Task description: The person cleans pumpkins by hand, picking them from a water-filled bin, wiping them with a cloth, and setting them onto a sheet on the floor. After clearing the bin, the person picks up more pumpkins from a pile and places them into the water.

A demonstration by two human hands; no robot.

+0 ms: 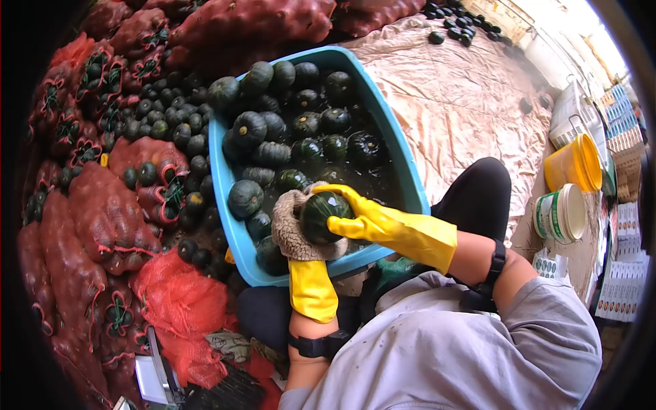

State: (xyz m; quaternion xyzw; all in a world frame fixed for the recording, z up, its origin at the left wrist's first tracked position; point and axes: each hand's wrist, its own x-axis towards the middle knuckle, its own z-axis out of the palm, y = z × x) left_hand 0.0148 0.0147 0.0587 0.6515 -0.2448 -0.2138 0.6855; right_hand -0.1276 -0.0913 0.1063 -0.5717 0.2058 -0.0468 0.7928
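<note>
- The right hand (pixel 369 219), in a yellow rubber glove, holds a round green pumpkin (pixel 321 217). Its fingers go over the top and its thumb lies on the side, spread wide apart.
- The left hand (pixel 311 273) has a yellow glove too. A fuzzy brown cloth (pixel 287 229) covers most of it, and the cloth hugs the pumpkin's left side and bottom. I cannot tell how those fingers bend.
- The held pumpkin is up over the near part of the big blue tub (pixel 398 137), inside its edge.
- The near edge of the tub passes under both arms.
- Lots of wet pumpkins (pixel 249 128) crowd the tub's left and far parts. Some poke up by the far left edge.
- Dark water (pixel 384 195) shows by the tub's right wall, so there is more room on that side.
- A knee in black (pixel 482 195) is just beside the tub's near right corner.
- Small pumpkins (pixel 181 133) and red net sacks (pixel 99 212) make it tight outside the left edge.
- A crinkly tan sheet (pixel 444 102) spreads wide past the right edge.
- A yellow bucket (pixel 572 164) and a white bucket (pixel 560 213) sit farther right, well apart from the tub.
</note>
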